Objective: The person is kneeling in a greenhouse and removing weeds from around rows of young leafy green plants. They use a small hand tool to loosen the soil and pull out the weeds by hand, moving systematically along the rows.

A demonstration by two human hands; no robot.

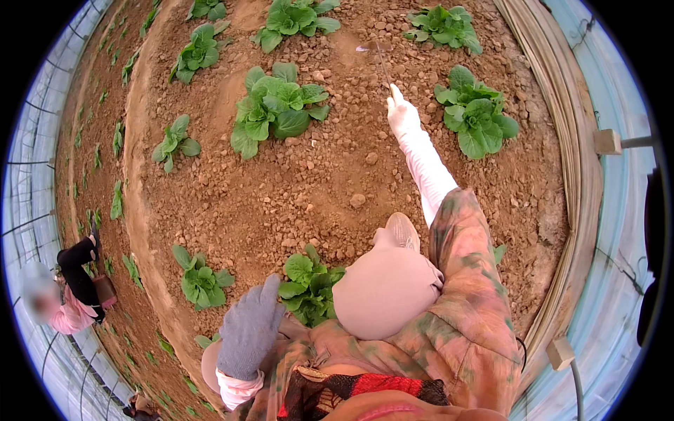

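My right hand [403, 113], in a white glove, reaches forward gripping the handle of a small hand hoe [384, 68]. Its thin shaft runs away from me to a flat metal blade [383, 46] at the soil surface, between rows of leafy cabbage plants. One large cabbage plant [276, 108] grows to the left of the hoe, another [475, 113] to the right. My left hand [247, 326], in a grey knitted glove, rests by my left knee and holds nothing. Close to it stand a small cabbage plant [201, 281] and a fuller one [310, 287], partly hidden by my right knee.
Crumbly brown soil [337, 184] with clods surrounds my shoe [403, 231]. A bare ridge of earth [138, 173] curves along the left. Folded plastic sheeting [566, 131] and the greenhouse wall [621, 221] bound the right. A person [76, 294] sits low at far left.
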